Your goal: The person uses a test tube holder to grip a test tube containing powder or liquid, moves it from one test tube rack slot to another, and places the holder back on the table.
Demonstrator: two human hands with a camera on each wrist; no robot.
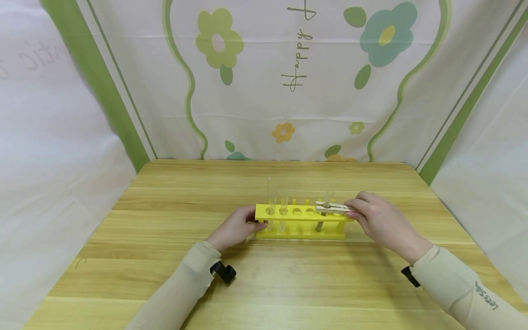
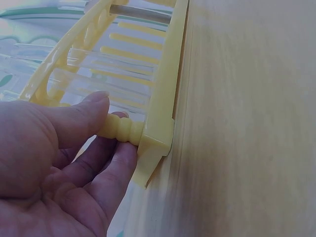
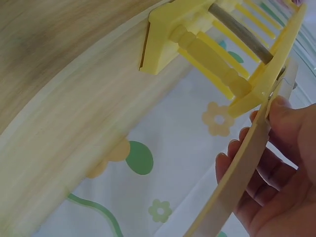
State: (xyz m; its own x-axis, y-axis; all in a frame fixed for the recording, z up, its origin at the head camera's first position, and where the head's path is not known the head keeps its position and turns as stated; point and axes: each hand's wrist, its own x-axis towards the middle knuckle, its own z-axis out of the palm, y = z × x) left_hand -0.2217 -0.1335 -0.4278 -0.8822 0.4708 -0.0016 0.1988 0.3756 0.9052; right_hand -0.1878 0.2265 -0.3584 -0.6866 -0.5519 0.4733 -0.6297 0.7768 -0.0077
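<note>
A yellow test tube rack (image 1: pixel 300 236) stands on the wooden table. My left hand (image 1: pixel 237 227) grips the turned post (image 2: pixel 121 128) at its left end, thumb and fingers round it. Two clear test tubes (image 1: pixel 284 200) stand in the leftmost holes. Toward the right end, another test tube (image 1: pixel 319 226) with greyish-brown contents sits in the rack. My right hand (image 1: pixel 383 224) holds a wooden test tube clamp (image 3: pixel 239 173), whose jaws lie around that tube just above the rack's top bar. In the right wrist view the clamp's long handle runs past the fingers.
Short yellow drying pegs (image 1: pixel 294 201) rise along the rack's rear side. Behind the table (image 1: pixel 280 284) hangs a white cloth (image 1: pixel 255 101) printed with flowers, and more cloth hangs at both sides.
</note>
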